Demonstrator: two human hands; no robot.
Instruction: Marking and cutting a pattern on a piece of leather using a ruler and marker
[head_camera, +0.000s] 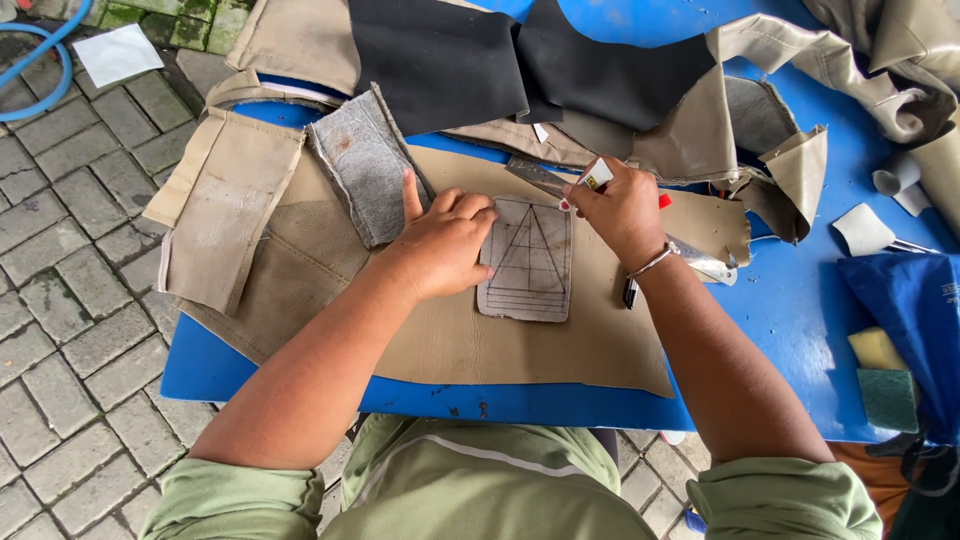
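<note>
A small grey template (530, 262) with drawn lines lies on a large tan leather sheet (470, 335) spread over the blue table (790, 310). My left hand (440, 240) presses on the template's left edge, fingers curled, index finger pointing away. My right hand (620, 210) grips a white marker pen (592, 180) with its tip at the template's top right corner. A metal bracelet circles my right wrist.
A metal ruler (700, 262) lies under my right wrist. A grey felt piece (365, 165) sits left of my hand. Black and tan leather pieces (520, 60) pile at the back. Sponges (880, 375) and a blue cloth (915, 310) lie right. Paving bricks (70, 300) surround the table.
</note>
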